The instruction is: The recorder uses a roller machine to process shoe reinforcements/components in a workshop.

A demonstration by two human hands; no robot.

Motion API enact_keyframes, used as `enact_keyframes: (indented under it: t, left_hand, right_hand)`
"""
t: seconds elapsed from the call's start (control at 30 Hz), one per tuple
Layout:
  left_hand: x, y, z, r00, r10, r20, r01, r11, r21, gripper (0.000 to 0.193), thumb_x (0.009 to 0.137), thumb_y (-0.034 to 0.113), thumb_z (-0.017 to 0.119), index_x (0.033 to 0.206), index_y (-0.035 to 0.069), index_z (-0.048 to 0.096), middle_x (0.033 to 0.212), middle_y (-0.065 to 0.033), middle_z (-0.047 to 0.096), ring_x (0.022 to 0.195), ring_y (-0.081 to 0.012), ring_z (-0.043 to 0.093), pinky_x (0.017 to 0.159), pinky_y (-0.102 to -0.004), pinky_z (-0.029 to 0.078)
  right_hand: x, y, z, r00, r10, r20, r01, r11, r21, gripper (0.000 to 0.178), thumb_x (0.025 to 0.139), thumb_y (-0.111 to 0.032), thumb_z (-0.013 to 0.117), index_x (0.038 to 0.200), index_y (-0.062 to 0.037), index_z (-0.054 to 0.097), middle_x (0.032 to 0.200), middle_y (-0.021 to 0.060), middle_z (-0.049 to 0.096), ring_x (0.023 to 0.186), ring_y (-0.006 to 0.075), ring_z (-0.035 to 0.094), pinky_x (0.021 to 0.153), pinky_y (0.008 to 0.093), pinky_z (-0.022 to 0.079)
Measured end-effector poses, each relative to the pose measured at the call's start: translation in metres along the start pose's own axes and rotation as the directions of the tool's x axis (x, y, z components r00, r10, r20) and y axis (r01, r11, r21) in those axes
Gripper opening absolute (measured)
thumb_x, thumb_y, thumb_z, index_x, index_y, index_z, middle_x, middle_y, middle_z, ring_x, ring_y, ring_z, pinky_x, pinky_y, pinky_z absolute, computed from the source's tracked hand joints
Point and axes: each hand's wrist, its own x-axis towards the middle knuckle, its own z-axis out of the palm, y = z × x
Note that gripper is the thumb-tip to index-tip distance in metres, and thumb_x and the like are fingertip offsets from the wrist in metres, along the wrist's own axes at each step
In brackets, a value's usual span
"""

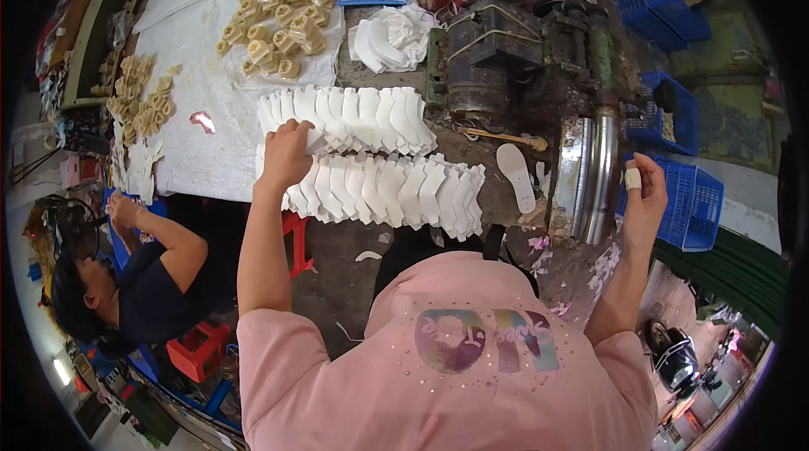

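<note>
Two long rows of white, curved, flat pieces stand packed on edge on the table, a back row [354,118] and a front row [388,190]. My left hand [289,150] is at the left part of these rows, its fingers closed on a white piece [315,141] between them. Part of that piece is hidden by the hand. Off to the right, my right hand [646,190] is beside the shiny metal rollers [600,173] of a machine, apart from them. Its fingers are loosely bent, with a beige wrap around one, and nothing shows in them.
The dark, worn machine [497,47] fills the table's back right. A white sole-shaped piece [516,177] lies left of the rollers. Beige moulded parts [286,13] cover the far left cloth. Blue crates [695,202] stand at right. A co-worker [143,282] sits at left near a red stool [200,350].
</note>
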Motion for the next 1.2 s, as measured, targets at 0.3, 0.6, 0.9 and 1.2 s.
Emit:
enact_keyframes:
  t: [0.3,0.6,0.9,1.2]
  left_hand:
    - [-0.044,0.174,-0.039,0.967,0.229,-0.111,0.008,-0.465,-0.885,0.060,0.064,-0.002,0.072,0.117,0.002,0.046,0.103,-0.0100,0.060,0.091,-0.0193,0.061,0.085,-0.0326,0.051]
    - [-0.056,0.245,-0.036,0.955,0.200,-0.218,-0.051,-0.615,-0.787,0.064,0.070,0.014,0.078,0.122,0.002,0.041,0.113,-0.0111,0.054,0.095,-0.0180,0.057,0.077,-0.0308,0.053]
    - [-0.057,0.261,-0.033,0.975,0.149,-0.165,-0.057,-0.551,-0.833,0.053,0.075,0.010,0.071,0.117,0.000,0.042,0.099,-0.0073,0.055,0.087,-0.0148,0.058,0.077,-0.0276,0.049]
    - [-0.035,0.260,-0.021,0.924,0.331,-0.190,-0.299,0.320,-0.899,0.058,0.069,-0.005,0.064,0.121,0.007,0.044,0.104,-0.0046,0.049,0.096,-0.0161,0.052,0.075,-0.0265,0.048]
  right_hand:
    - [-0.039,-0.088,0.087,0.822,-0.512,0.249,0.482,0.859,0.175,0.025,0.072,0.001,0.063,0.097,-0.0049,0.060,0.100,0.0095,0.054,0.093,0.0275,0.049,0.083,0.0373,0.039]
    - [-0.055,-0.072,0.107,0.868,-0.491,0.073,0.456,0.846,0.276,0.016,0.074,-0.007,0.067,0.087,-0.0058,0.057,0.102,0.0098,0.052,0.094,0.0291,0.046,0.084,0.0397,0.035]
    - [-0.051,-0.056,0.081,0.882,-0.444,0.156,0.352,0.842,0.408,0.012,0.076,0.002,0.055,0.086,-0.0048,0.053,0.093,0.0103,0.053,0.088,0.0276,0.049,0.082,0.0383,0.036]
    - [0.023,0.015,-0.045,0.952,-0.109,0.286,0.183,0.952,-0.245,0.004,0.081,-0.010,0.054,0.082,-0.0070,0.052,0.069,0.0075,0.059,0.073,0.0306,0.055,0.080,0.0398,0.036]
